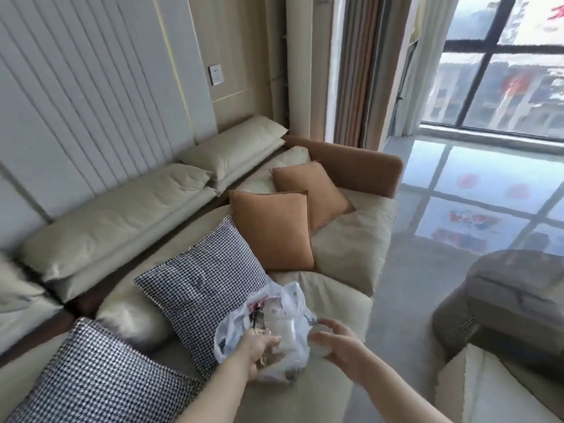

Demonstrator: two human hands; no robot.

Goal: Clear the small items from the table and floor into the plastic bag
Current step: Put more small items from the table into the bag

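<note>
Thin translucent white plastic forms the bag (274, 319), which sits on the front edge of a cream sofa (341, 261), mouth upward, crumpled, with no clear long axis. Printed paper scraps in pink and black show through its wall; no lettering is legible. The left hand (259, 352) has its fingers curled onto the bag's near side, gripping the plastic. The right hand (338, 346) is just beside the bag, fingers and thumb curled round a small pale round item (319, 343); what it is cannot be told through the blur. Behind the bag lean a black-and-white houndstooth cushion (201, 288) and two orange cushions (271, 227). A second houndstooth cushion (100, 377) lies at lower left. The wall carries white ribbed panels (76, 87) and a switch plate (216, 74). A glossy grey floor (427, 254) reflects the dark-framed window (503, 71).
</note>
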